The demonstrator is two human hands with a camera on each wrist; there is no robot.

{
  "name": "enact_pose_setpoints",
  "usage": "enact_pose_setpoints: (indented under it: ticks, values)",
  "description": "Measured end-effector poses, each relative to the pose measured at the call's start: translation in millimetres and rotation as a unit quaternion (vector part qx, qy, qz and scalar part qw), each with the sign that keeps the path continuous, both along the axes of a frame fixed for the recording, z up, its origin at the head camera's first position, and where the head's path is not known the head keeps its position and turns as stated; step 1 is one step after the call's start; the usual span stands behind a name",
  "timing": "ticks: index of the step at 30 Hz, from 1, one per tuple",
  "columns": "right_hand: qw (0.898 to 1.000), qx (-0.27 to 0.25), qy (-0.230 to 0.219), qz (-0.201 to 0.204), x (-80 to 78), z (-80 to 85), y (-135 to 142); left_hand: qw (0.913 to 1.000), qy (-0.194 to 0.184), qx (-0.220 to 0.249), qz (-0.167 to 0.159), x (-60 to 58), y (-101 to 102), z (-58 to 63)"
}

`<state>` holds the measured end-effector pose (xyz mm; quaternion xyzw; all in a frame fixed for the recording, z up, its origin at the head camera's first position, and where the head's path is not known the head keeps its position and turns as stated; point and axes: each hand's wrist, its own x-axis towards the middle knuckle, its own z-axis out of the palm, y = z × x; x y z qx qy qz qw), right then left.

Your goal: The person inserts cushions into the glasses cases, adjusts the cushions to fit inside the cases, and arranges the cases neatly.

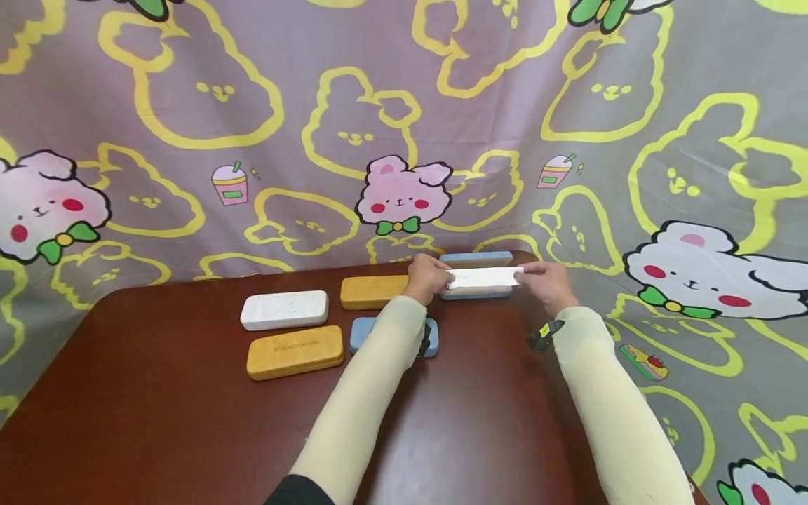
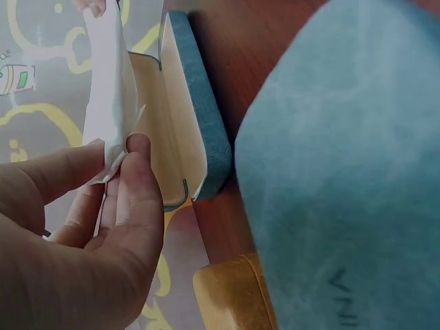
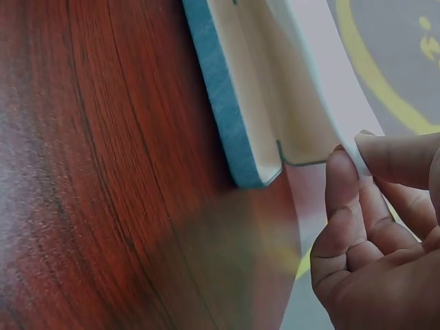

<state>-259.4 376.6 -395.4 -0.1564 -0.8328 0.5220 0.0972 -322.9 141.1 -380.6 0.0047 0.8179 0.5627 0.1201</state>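
Observation:
Both hands hold a folded white strip of tissue or cloth [image 1: 482, 277], stretched level between them. My left hand [image 1: 429, 277] pinches its left end between thumb and fingertips. At the other end, my right hand [image 1: 548, 284] pinches it the same way. Just behind and below the strip is an open blue glasses case [image 1: 476, 258], its lid raised. Its beige lining [image 2: 155, 117] shows in the left wrist view, and one corner of the case [image 3: 240, 137] in the right wrist view. The strip hides part of the case in the head view.
Closed cases lie on the dark red-brown table [image 1: 158, 421]: a white one [image 1: 284, 311], a yellow one [image 1: 295, 353], another yellow one [image 1: 372, 291] and a blue one [image 1: 362, 333] partly behind the left forearm. A patterned curtain [image 1: 284, 161] hangs along the table's back edge.

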Motion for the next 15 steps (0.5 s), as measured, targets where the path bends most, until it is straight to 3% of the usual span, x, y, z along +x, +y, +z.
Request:
enact_pose_setpoints:
  ticks: [7,15]
  values:
    - [1.000,-0.009,0.010,-0.009,-8.8,-9.7,-4,0.9993,-0.025,0.017,0.022,-8.0,0,-7.3]
    - [1.000,0.014,-0.003,-0.028,-19.6,-16.2,-5,0.9984,-0.039,-0.002,0.041,-15.3,2,-11.4]
